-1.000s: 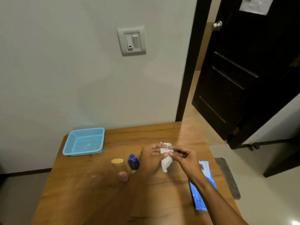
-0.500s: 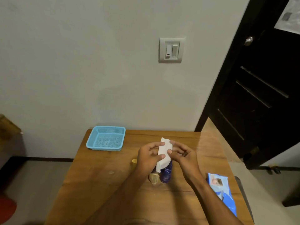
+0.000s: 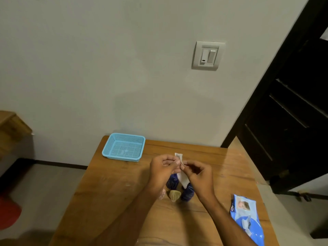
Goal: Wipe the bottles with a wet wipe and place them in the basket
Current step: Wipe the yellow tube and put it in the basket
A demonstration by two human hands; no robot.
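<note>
Right now both hands are raised a little above the wooden tabletop (image 3: 115, 189), meeting over its middle. The left hand (image 3: 164, 170) pinches the upper end of a white wet wipe (image 3: 182, 178) between thumb and fingertips, and the right hand (image 3: 198, 174) pinches the same wipe just beside it, fingers curled in; the wipe hangs down between them as a narrow folded strip, with a small corner poking up above the fingers. Directly beneath the hands stand the bottles, partly hidden by them: two dark blue bottles, one (image 3: 172, 182) under the left hand and one (image 3: 187, 192) under the right, and between them, nearer to me, a small yellowish-capped bottle (image 3: 174, 195). Something pale pink (image 3: 161, 194) peeks out beside the left wrist, touching or nearly touching that group, but I cannot tell what it is. The light blue mesh basket (image 3: 108, 150) sits at the far left corner of the tabletop, close to the wall, well apart from the bottles, with nothing in it. A blue wipes packet (image 3: 245, 217) lies flat near the right edge of the tabletop, beside the right forearm. On the wall above there is a grey light switch (image 3: 208, 55), and a dark door (image 3: 292, 112) stands open at the right.
</note>
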